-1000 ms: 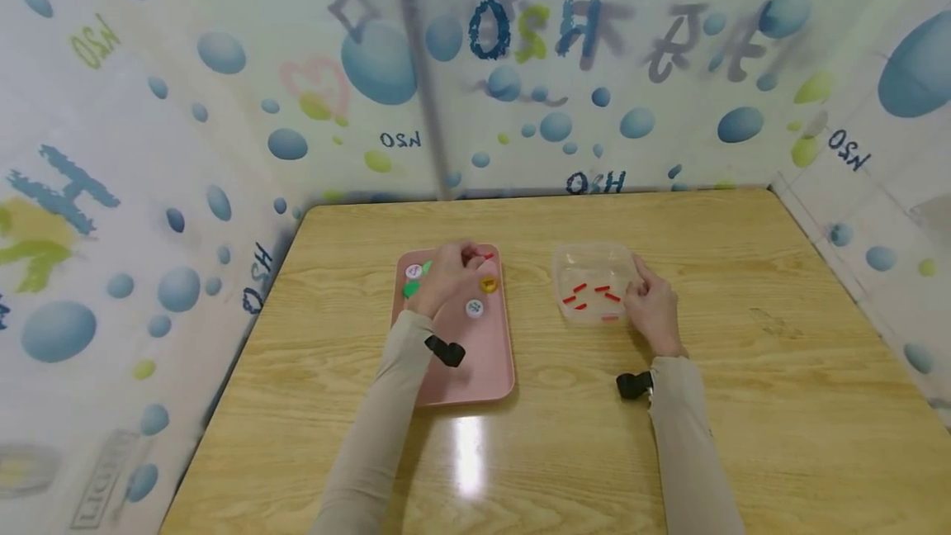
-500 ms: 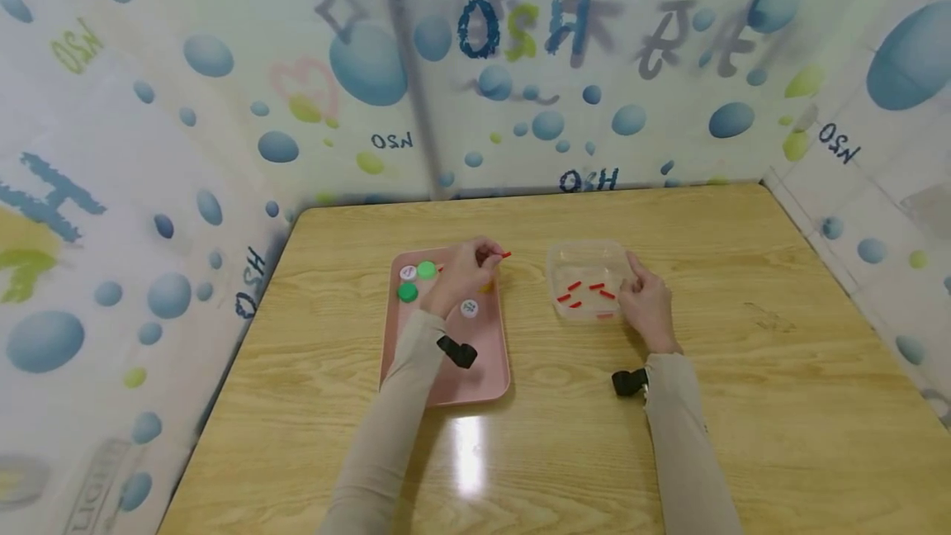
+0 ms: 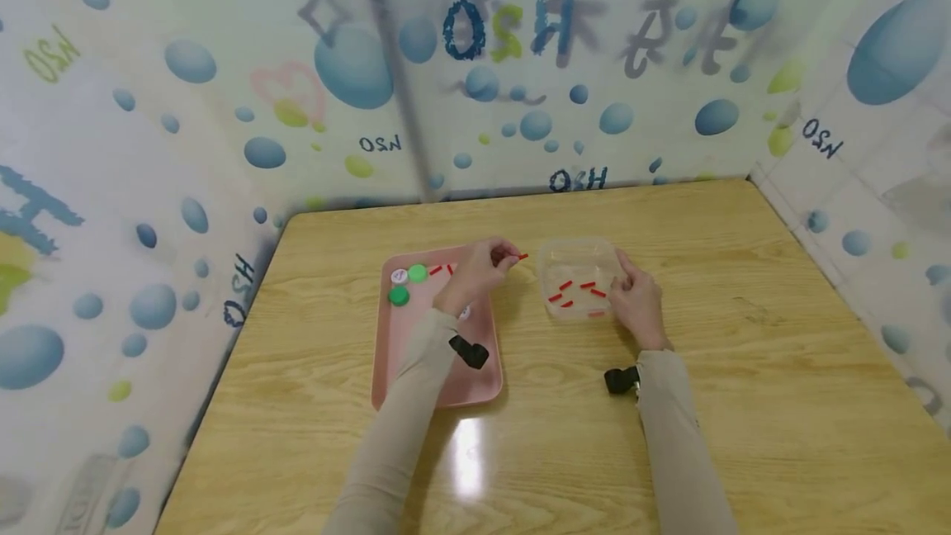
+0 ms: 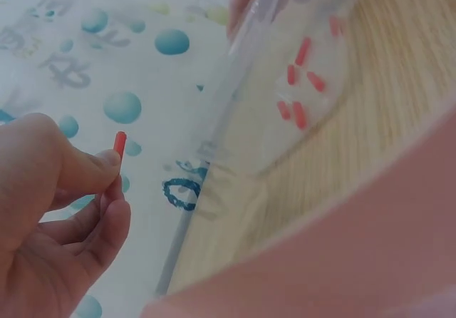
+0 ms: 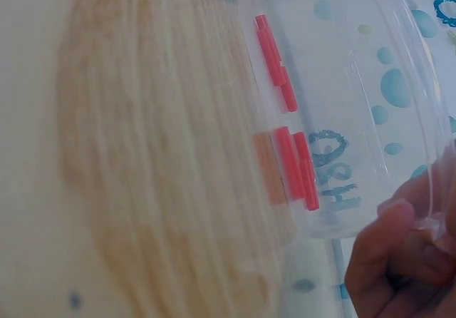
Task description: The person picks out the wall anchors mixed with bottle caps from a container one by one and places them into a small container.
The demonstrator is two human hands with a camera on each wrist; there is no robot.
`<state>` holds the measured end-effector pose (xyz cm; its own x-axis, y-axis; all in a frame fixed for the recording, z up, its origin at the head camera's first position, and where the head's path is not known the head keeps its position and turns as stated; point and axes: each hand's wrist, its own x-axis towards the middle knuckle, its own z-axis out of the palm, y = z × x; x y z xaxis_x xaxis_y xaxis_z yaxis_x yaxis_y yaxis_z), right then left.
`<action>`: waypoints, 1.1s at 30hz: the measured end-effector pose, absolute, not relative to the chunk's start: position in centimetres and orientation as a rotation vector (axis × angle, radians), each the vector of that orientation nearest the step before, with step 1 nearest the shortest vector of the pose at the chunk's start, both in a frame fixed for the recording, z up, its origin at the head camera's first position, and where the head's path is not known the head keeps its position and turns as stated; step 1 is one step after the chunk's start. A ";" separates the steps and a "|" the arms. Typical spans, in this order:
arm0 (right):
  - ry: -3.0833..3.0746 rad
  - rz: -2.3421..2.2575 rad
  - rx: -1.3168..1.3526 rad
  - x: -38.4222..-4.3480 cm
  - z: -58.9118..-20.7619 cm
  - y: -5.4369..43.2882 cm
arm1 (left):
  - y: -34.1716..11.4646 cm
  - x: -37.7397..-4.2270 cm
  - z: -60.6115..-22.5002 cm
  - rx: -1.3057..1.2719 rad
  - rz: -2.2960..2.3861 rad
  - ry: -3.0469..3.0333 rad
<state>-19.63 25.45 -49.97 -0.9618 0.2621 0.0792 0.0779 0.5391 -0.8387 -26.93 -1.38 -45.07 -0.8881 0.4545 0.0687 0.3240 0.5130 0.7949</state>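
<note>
My left hand (image 3: 479,275) pinches a short red stick (image 3: 523,257) between thumb and index finger. The stick is above the table, just left of the clear plastic container (image 3: 575,248). In the left wrist view the stick (image 4: 120,145) points up from the fingertips. My right hand (image 3: 641,308) grips the container's right rim, thumb and fingers on either side of its wall, as the right wrist view also shows at the rim. Several red sticks (image 3: 566,285) lie inside the container. Under my left forearm is a pink tray (image 3: 475,393), partly hidden.
At the tray's upper left sit a dark green cap (image 3: 399,295), a light green cap (image 3: 418,273) and a white cap (image 3: 399,276). Two red sticks (image 3: 436,270) show beside them. Another white cap (image 3: 465,313) is partly covered. A patterned wall stands behind the wooden table (image 3: 743,403).
My left hand has moved right, carrying the red stick from over the tray past its right edge toward the container. My right hand keeps its grip on the container. The view has shifted slightly.
</note>
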 end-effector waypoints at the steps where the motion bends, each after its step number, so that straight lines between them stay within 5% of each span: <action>1: -2.578 1.383 -0.288 -19.7 -50.0 25.5 | -1.2 -27.0 -45.0 0.685 1.312 2.603; 33: -2.595 1.397 -0.326 -19.6 -49.7 25.4 | 5.4 -26.4 -45.8 0.883 1.269 2.569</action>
<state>-19.60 25.44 -49.70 -0.9604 0.2738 0.0512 0.1080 0.5355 -0.8376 -26.35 5.35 -45.79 -0.8173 0.5624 0.1255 0.4415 0.4713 0.7635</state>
